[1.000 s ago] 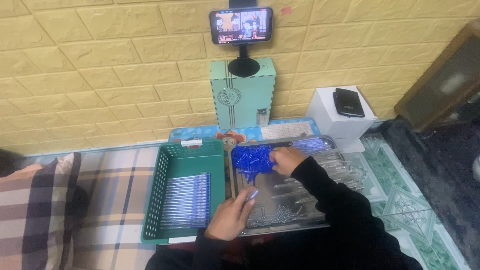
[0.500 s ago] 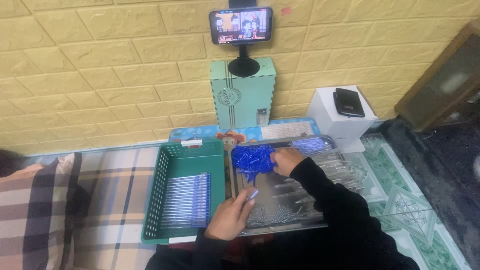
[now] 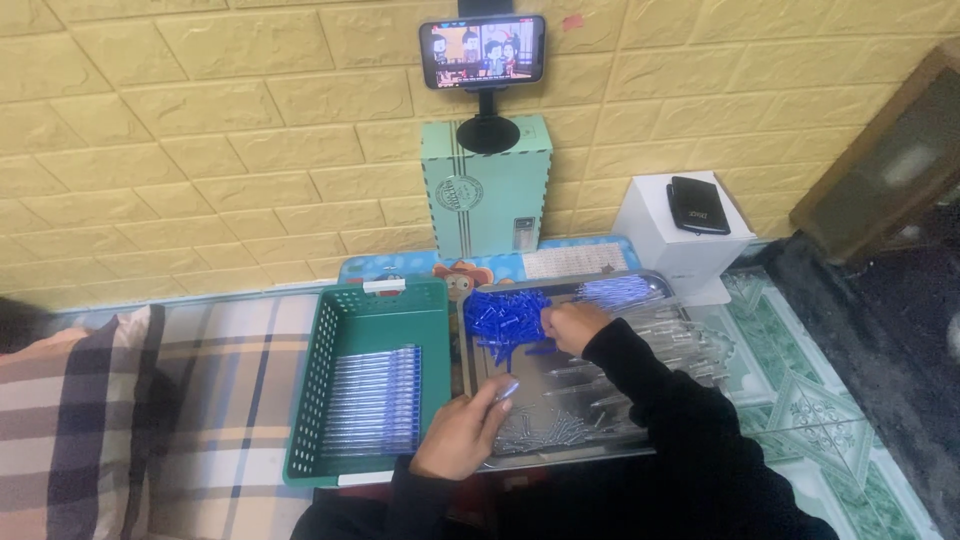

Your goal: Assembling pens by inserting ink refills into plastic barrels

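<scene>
Two containers sit before me on a checked cloth by a yellow brick-pattern wall: a green basket (image 3: 372,300) with a row of pens, and a metal tray (image 3: 640,285). My right hand (image 3: 572,326) pinches among blue caps (image 3: 503,315); my left hand (image 3: 462,432) grips a pen (image 3: 507,388).

Landmark: metal tray (image 3: 640,455)
Right hand (image 3: 572,326): over tray's far part, touching blue caps (image 3: 503,318)
Left hand (image 3: 462,432): at tray's left edge, pinching a small piece
Green basket (image 3: 340,305): just left of tray, pens (image 3: 372,400) inside
</scene>
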